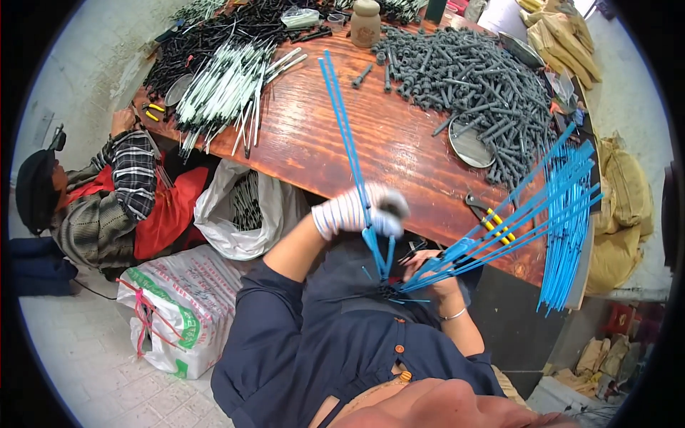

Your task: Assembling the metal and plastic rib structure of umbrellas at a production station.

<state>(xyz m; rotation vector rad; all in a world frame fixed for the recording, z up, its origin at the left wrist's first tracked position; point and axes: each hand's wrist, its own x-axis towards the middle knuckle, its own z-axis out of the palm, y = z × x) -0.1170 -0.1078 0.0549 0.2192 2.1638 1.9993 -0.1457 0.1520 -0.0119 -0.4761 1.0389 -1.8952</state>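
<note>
My left hand (364, 210), in a white striped glove, has its fingers wrapped round a pair of long, thin blue plastic strips (344, 128) that point up over the table edge. Their lower ends reach down to my lap. Bare, with a bracelet at the wrist, my right hand (437, 279) is closed round a fanned bundle of similar blue strips (492, 242). The bundle spreads to the right, and its inner ends meet at a dark cluster over my lap. Parts of the right fingers are hidden behind the strips. Yellow-handled pliers (491, 220) lie on the table nearby.
More blue strips (567, 235) are stacked at the table's right end. Grey plugs (464, 71) are heaped on the wooden table (307, 135) beside a round mirror-like dish (471, 145). Pale strips (225, 85) lie left. A co-worker (107, 192) sits there, near white sacks (189, 299).
</note>
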